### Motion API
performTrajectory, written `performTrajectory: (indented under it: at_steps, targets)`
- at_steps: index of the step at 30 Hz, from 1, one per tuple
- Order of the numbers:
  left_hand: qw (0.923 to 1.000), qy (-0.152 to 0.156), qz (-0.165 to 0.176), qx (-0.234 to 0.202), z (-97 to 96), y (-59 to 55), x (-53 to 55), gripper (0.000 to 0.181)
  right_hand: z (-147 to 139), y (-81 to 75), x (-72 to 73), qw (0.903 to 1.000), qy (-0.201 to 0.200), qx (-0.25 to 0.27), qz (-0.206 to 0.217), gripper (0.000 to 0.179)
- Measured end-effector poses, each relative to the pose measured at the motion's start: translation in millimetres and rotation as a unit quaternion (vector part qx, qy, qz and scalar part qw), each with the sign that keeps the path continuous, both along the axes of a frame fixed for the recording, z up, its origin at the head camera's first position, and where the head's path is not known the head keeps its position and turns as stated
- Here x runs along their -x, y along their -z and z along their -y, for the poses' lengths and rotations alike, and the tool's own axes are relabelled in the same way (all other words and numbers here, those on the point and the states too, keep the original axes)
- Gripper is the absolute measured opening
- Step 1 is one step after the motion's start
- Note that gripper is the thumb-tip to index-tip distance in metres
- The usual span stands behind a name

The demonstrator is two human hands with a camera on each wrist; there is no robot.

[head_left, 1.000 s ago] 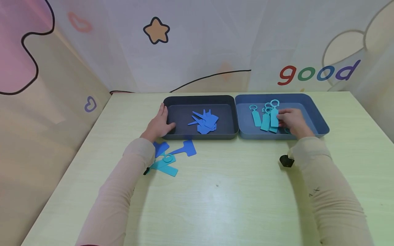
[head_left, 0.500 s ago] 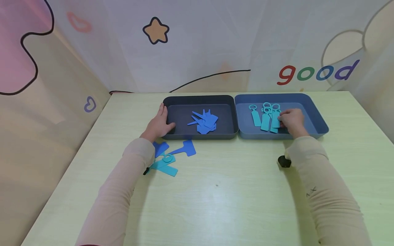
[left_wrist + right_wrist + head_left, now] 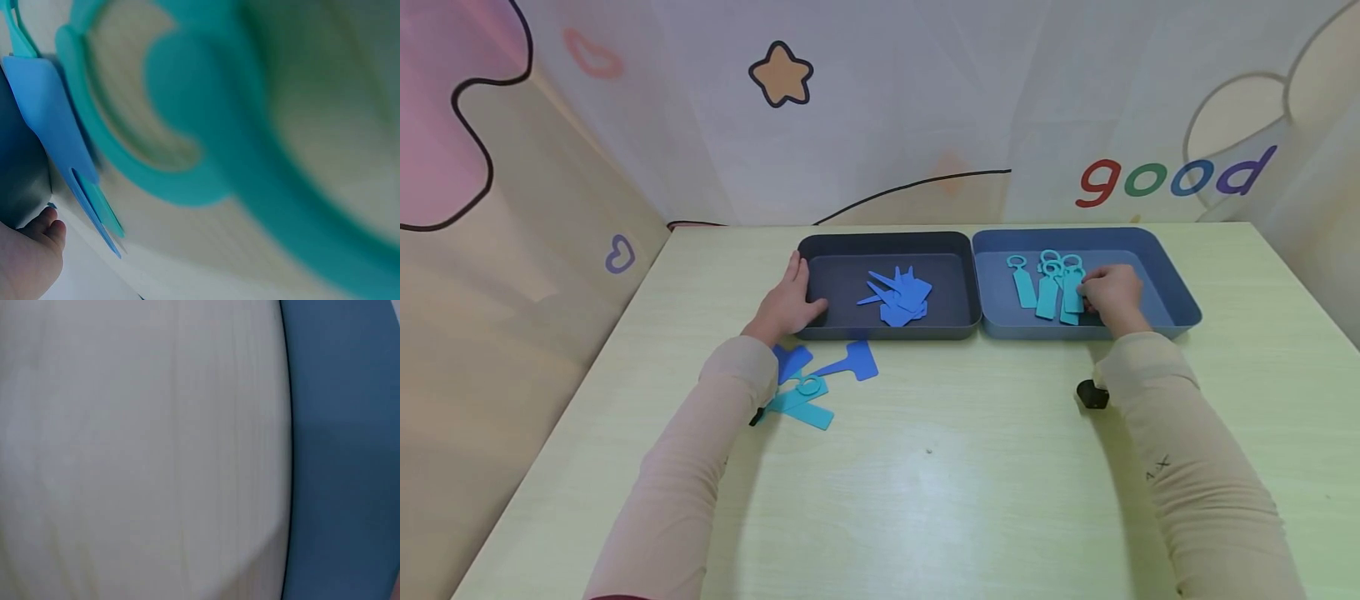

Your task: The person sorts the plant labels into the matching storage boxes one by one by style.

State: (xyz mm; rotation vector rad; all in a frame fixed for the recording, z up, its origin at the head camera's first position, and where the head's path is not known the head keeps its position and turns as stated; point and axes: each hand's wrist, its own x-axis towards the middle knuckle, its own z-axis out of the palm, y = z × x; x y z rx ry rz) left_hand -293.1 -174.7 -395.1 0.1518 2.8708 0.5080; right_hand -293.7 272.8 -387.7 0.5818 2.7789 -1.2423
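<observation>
My left hand (image 3: 784, 308) rests with fairly straight fingers at the left side of the dark grey tray (image 3: 835, 262), thumb over its front corner. In that tray lies a pile of blue T-shaped plant labels (image 3: 904, 300). At the right, my right hand (image 3: 1116, 296) reaches into the blue tray (image 3: 1157, 275) and pinches the right edge of a teal hanging tag (image 3: 1073, 293) with a ring top. That tag overlaps several more teal tags (image 3: 1046, 298); a single tag (image 3: 1023, 287) lies left of them. The right wrist view shows only the table and the blue tray's outer wall (image 3: 344, 450).
On the table by my left forearm lie blue T-shaped labels (image 3: 857, 361) and teal tags (image 3: 808, 414), partly hidden by the sleeve. A teal tag's ring (image 3: 206, 125) looms blurred in the left wrist view. The two trays stand side by side before a printed cloth backdrop.
My right hand has lowered the teal tag onto the others in the blue tray, its ring dropping slightly; it barely moves in the last half second. My left hand has stayed put.
</observation>
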Motion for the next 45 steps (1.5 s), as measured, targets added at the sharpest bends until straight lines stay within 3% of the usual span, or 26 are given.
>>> performTrajectory:
  at_steps: [10,19,28,38,45]
  targets:
    - [1.0000,0.004,-0.001,-0.001,-0.5,1.5,1.4,0.085,0,-1.2,-1.4,0.9995,0.013,-0.026,-0.013,0.028]
    - [1.0000,0.003,0.002,-0.003,-0.3,1.2,0.6,0.085,7,-5.8,-6.6,0.9945,0.032,-0.067,-0.073,0.042]
    - [1.0000,0.002,-0.001,-0.002,0.8,2.9,1.3,0.085,33,-23.3,-11.8,0.9914,0.021,-0.045,-0.121,0.046]
    - [1.0000,0.002,-0.002,-0.005,1.5,2.3,0.2,0.085,72,-37.7,-22.0,0.9818,-0.044,-0.047,-0.178,0.040]
    - [1.0000,0.000,-0.004,-0.005,0.2,1.8,0.9,0.085,102,-41.2,-34.2,0.9622,-0.120,-0.057,-0.238,0.035]
